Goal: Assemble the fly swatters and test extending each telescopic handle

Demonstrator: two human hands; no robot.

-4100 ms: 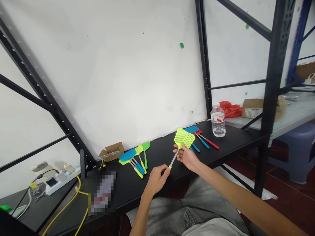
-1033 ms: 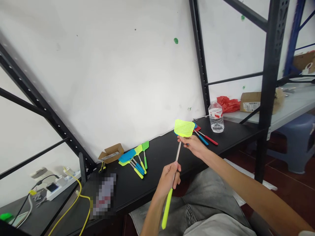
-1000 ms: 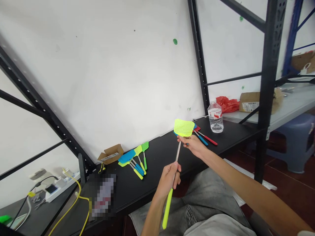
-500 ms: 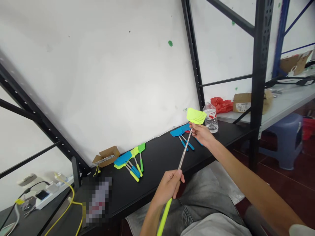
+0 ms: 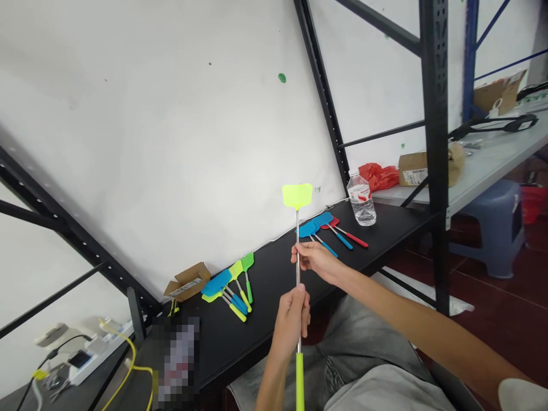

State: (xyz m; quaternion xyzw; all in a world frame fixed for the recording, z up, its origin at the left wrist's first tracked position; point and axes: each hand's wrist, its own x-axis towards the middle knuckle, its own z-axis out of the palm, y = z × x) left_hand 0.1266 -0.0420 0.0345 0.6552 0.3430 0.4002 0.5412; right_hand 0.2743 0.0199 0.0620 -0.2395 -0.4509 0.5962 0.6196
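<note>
A yellow-green fly swatter (image 5: 297,196) stands nearly upright in front of me, its metal rod extended between head and handle. My left hand (image 5: 293,317) is closed round the rod just above the green grip. Higher up, my right hand (image 5: 314,257) pinches the same rod below the head. Behind it on the black table (image 5: 274,268) lie blue fly swatters (image 5: 309,229) and a red fly swatter (image 5: 355,240). To the left rests a group of several swatters, among them a blue one (image 5: 217,283) and a green one (image 5: 248,262).
An open cardboard box (image 5: 187,282) sits by the wall at left. At right stand a water bottle (image 5: 362,200), a red plastic bag (image 5: 379,177) and a black rack post (image 5: 434,142). A power strip (image 5: 100,351) with a yellow cable (image 5: 132,348) lies at lower left.
The swatter has swung from leaning right to nearly upright. My right hand has moved left and down the rod, away from the head. The red swatter is now more exposed.
</note>
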